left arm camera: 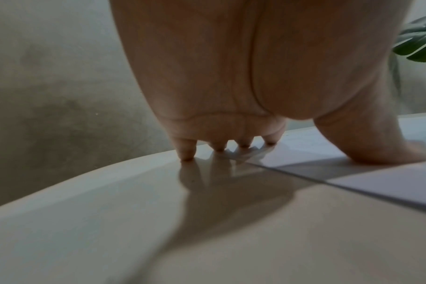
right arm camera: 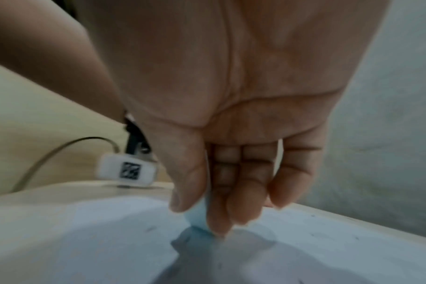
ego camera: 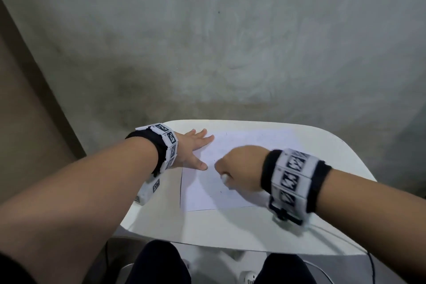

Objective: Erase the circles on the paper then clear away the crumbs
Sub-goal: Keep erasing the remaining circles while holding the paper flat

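Paper [ego camera: 230, 168] lies flat on the white table [ego camera: 230, 233], toward its far side, and I cannot make out whole circles on it, only a few faint dark specks near the middle, which may be crumbs. My worry is the sheet itself: if I rub hard while my hold-down is only at the far-left corner, the paper could slide or buckle under the eraser [right arm camera: 197, 217] and crease or tear. Pressing with the eraser tilted onto one edge could also smear the pencil instead of lifting it. And if I sweep later with a damp or heavy palm, I judge the crumbs would grind in as grey streaks.

My left hand [ego camera: 191, 150] is spread flat, fingers [left arm camera: 187, 151] straight and splayed, tips down on the table and the paper's far-left corner, thumb resting on the sheet nearer me. My right hand [ego camera: 239, 168] is curled over, knuckles up, the thumb and first fingers pinched tight on the small pale eraser, whose tip meets the paper near the sheet's middle. The right wrist is blurred.
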